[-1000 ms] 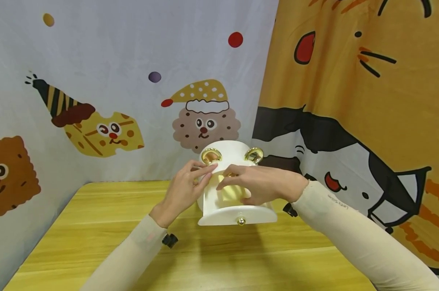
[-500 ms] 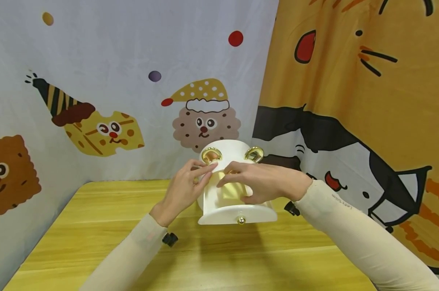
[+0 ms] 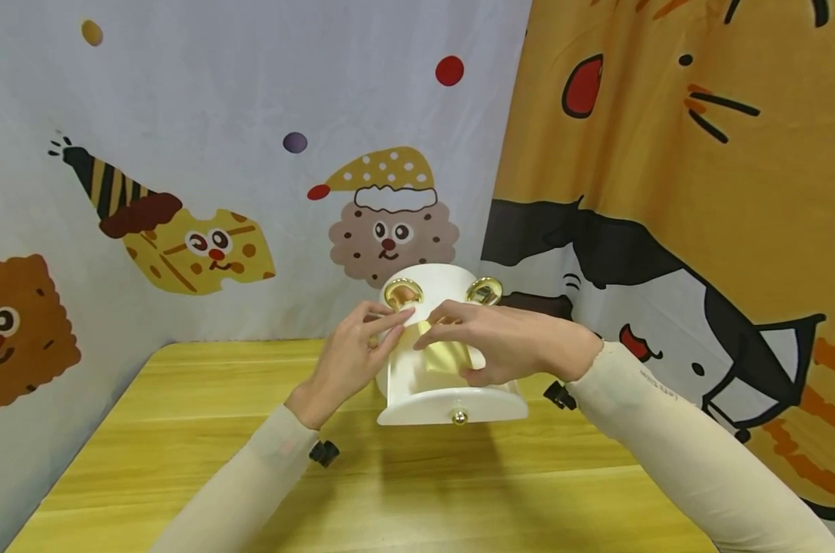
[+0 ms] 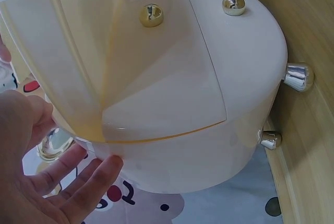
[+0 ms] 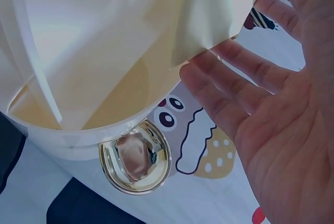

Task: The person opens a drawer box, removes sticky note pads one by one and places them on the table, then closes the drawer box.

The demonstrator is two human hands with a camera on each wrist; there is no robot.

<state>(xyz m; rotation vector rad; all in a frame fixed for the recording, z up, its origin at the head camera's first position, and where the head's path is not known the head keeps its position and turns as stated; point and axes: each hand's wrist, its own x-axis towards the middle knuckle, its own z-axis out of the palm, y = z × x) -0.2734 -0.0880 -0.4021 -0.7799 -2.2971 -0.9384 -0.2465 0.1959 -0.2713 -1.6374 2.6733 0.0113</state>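
Note:
A white rounded box (image 3: 431, 276) with two gold ear-shaped rings stands on the table. Its upper part is open toward me, and a white front panel (image 3: 417, 409) with a gold knob (image 3: 459, 417) juts out. Between the thumb and fingers of my right hand (image 3: 507, 342) is a pale yellow sheet (image 5: 214, 18), held above the opening. My left hand (image 3: 351, 346) touches the box's left rim near one gold ear (image 3: 403, 293), its fingers (image 4: 99, 182) loosely extended. The right hand hides part of the opening.
Gold feet (image 4: 298, 77) hold the box off the wooden table (image 3: 237, 430). Behind it hangs a pale curtain (image 3: 217, 100) printed with cartoon snacks. An orange curtain (image 3: 770, 169) with cartoon cats hangs on the right.
My right hand has risen slightly and shifted a little right, and the yellow sheet has tilted with it. The left hand keeps its place on the box.

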